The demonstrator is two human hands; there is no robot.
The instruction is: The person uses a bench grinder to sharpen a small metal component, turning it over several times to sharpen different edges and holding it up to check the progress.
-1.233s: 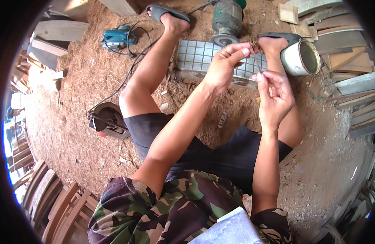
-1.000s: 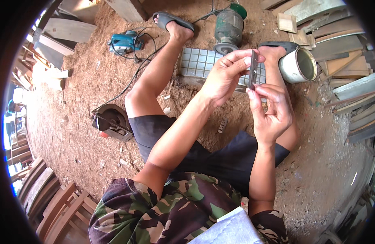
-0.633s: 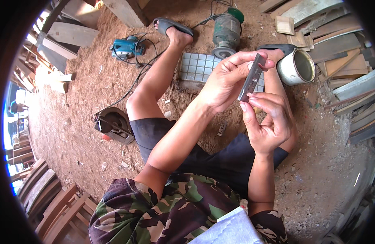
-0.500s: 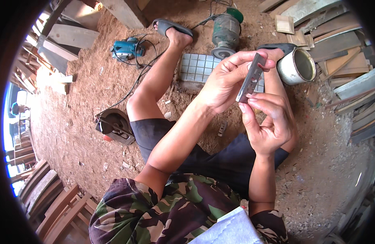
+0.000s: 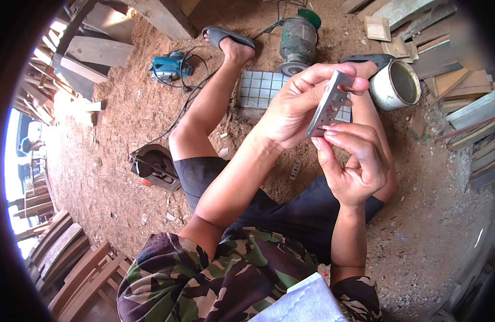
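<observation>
A grey slotted metal bar [image 5: 328, 104] with several holes is held up in front of me, slanting, its top end leaning away to the right. My left hand [image 5: 298, 102] grips the upper part between thumb and fingers. At the bar's lower end, my right hand [image 5: 357, 161] pinches with thumb and forefinger, the other fingers curled. What the right fingertips press on is partly hidden. On the ground between my legs lies a small flat piece with holes [image 5: 296, 169], similar in look. A tiled block [image 5: 256, 88] is beyond my hands, partly covered by them.
A bench grinder [image 5: 298, 45] with a disc stands behind the tiled block. A teal electric planer [image 5: 171, 67] with a cord lies at far left, a circular saw [image 5: 155, 167] by my left knee. A white bucket [image 5: 384, 88] is at right. Wood boards [image 5: 446, 59] are stacked along both sides.
The bar has turned a little, so its long narrow edge catches more light. My right fingertips have shifted slightly at its lower end. Both hands stay in about the same place.
</observation>
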